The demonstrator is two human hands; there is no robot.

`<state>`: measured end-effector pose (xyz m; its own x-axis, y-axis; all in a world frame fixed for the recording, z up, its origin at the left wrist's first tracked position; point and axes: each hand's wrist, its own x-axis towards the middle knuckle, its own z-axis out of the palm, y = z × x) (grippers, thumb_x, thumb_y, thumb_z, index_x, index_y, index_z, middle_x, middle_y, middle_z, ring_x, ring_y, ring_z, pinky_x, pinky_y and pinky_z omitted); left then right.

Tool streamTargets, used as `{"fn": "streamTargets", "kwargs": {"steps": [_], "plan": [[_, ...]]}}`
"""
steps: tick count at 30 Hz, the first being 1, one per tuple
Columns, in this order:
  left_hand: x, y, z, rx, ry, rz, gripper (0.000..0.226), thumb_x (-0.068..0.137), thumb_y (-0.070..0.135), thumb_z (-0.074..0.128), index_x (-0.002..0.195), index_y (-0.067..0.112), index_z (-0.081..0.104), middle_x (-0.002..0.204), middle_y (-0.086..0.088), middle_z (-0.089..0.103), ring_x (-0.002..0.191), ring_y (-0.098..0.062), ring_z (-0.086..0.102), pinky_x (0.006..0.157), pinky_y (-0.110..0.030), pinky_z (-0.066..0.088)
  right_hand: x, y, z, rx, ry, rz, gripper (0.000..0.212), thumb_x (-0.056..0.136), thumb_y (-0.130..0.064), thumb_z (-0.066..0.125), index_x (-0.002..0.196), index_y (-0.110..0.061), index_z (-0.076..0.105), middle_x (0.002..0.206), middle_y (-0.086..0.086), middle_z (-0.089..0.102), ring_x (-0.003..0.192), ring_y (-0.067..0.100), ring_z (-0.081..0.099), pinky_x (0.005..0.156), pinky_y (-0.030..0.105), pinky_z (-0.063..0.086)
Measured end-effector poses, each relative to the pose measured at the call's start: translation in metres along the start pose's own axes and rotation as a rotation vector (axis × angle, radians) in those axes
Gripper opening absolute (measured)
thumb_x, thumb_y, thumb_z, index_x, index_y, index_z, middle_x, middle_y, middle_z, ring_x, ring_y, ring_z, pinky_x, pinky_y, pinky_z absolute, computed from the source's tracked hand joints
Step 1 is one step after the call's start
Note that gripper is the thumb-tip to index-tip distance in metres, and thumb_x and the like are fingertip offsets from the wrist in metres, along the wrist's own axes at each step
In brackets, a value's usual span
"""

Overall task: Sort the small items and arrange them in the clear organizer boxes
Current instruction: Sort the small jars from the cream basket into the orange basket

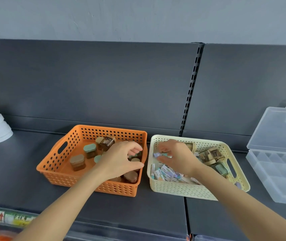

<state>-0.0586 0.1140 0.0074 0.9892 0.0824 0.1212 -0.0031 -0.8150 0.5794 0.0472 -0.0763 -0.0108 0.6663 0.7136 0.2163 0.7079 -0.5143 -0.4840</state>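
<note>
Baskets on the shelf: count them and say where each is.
2. The orange basket sits left, under the left hand; the cream basket sits just right of it, where the right hand pinches a small packet.

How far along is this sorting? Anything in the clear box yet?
Barely begun. Done: the clear organizer box stands open, its visible compartments looking bare. In hand: the right hand pinches a small packet in the cream basket; the left hand reaches among jars in the orange basket. Left: nearly everything in both baskets.

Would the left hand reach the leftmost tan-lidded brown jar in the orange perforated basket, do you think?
Probably yes: the left hand is over that basket, and nothing covers the jar.
</note>
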Motion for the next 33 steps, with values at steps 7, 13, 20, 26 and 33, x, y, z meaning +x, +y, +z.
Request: {"fn": "streamTargets", "kwargs": {"steps": [7, 13, 20, 26, 33], "plan": [[0.027, 0.027, 0.028, -0.008, -0.054, 0.094, 0.046, 0.077, 0.032, 0.075, 0.12, 0.025, 0.061, 0.114, 0.015, 0.062, 0.101, 0.003, 0.056, 0.088, -0.021, 0.05, -0.026, 0.045, -0.027, -0.087, 0.018, 0.198, 0.031, 0.089, -0.028, 0.062, 0.117, -0.015, 0.063, 0.115, -0.002, 0.063, 0.102, 0.013, 0.059, 0.087, 0.025, 0.049], [0.061, 0.042, 0.049, 0.101, -0.089, 0.145, 0.043, 0.082, 0.034, 0.069, 0.123, 0.025, 0.059, 0.121, 0.012, 0.059, 0.105, 0.0, 0.053, 0.089, -0.021, 0.046, -0.033, 0.072, -0.045, -0.191, 0.068, 0.296, 0.008, 0.089, -0.019, 0.056, 0.083, -0.019, 0.062, 0.092, -0.004, 0.057, 0.08, 0.018, 0.06, 0.062, 0.02, 0.042], [0.101, 0.046, 0.075, 0.329, -0.162, 0.121, 0.05, 0.088, 0.032, 0.062, 0.134, 0.02, 0.048, 0.134, 0.001, 0.047, 0.116, -0.016, 0.051, 0.092, -0.032, 0.048, -0.018, 0.086, -0.043, -0.205, 0.035, 0.318, 0.032, 0.092, -0.019, 0.055, 0.123, -0.014, 0.058, 0.123, 0.003, 0.056, 0.096, 0.021, 0.061, 0.075, 0.022, 0.047], [0.115, 0.04, 0.092, 0.445, -0.141, 0.072, 0.039, 0.088, 0.023, 0.062, 0.124, 0.013, 0.052, 0.124, -0.004, 0.052, 0.116, -0.022, 0.05, 0.092, -0.034, 0.049, -0.007, 0.096, -0.033, -0.223, 0.019, 0.307, 0.036, 0.09, -0.015, 0.057, 0.126, -0.014, 0.056, 0.118, 0.004, 0.054, 0.092, 0.02, 0.059, 0.077, 0.023, 0.049], [0.113, 0.036, 0.099, 0.542, -0.13, 0.108, 0.025, 0.085, 0.003, 0.058, 0.108, 0.013, 0.056, 0.11, -0.003, 0.058, 0.108, -0.021, 0.051, 0.083, -0.033, 0.052, -0.005, 0.105, -0.034, -0.262, 0.002, 0.36, 0.036, 0.085, -0.02, 0.065, 0.12, -0.015, 0.057, 0.112, 0.003, 0.054, 0.092, 0.019, 0.057, 0.081, 0.03, 0.052]]}}
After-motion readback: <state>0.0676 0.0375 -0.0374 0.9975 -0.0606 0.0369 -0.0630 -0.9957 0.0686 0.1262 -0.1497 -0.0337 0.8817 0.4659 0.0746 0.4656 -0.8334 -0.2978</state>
